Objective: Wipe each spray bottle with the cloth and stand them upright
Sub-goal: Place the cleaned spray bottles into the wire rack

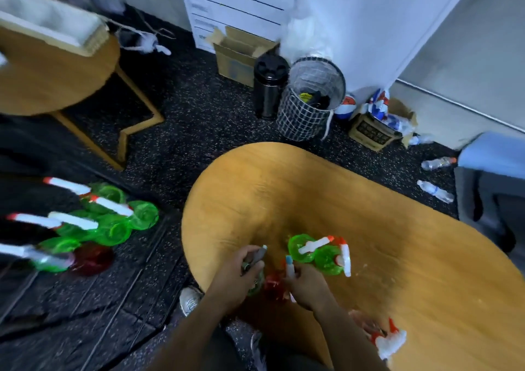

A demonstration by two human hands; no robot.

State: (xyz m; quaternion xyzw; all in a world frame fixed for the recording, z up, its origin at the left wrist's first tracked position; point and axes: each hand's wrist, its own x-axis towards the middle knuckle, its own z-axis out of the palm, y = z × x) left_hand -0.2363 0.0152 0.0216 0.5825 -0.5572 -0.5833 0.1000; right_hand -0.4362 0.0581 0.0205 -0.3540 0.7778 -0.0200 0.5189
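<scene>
Here, going from near to far:

Nearest bottle: a spray bottle (390,342) with a white top and red trigger is lying at the near edge of the table, beside the right arm. It is blurry.

Right hand: the right hand (306,285) is curling its fingers around the white spray top of a red bottle (274,285). The top has a blue tip and is pointing away from the person.

Left hand: the left hand (238,271) is gripping a gray spray top, with its fingers curled round it. A bit of green is peeking out under the hand, touching the red bottle. I cannot tell if a cloth is in either hand.

Green pair: two green bottles (315,253) are standing upright side by side on the table, just past the right hand. Their white tops with orange tips are pointing right.

Table: the wooden table (369,200) is sitting under both hands and all these bottles.

Shoe: a white shoe (189,299) is showing on the dark floor, under the table edge.

Floor group: a bunch of green bottles (113,223) and one dark red one are standing close together on the floor, well apart to the left.

Far things: a checked basket (309,101), a black bin (268,84) and a cardboard box (238,55) are standing by the white drawers.
</scene>
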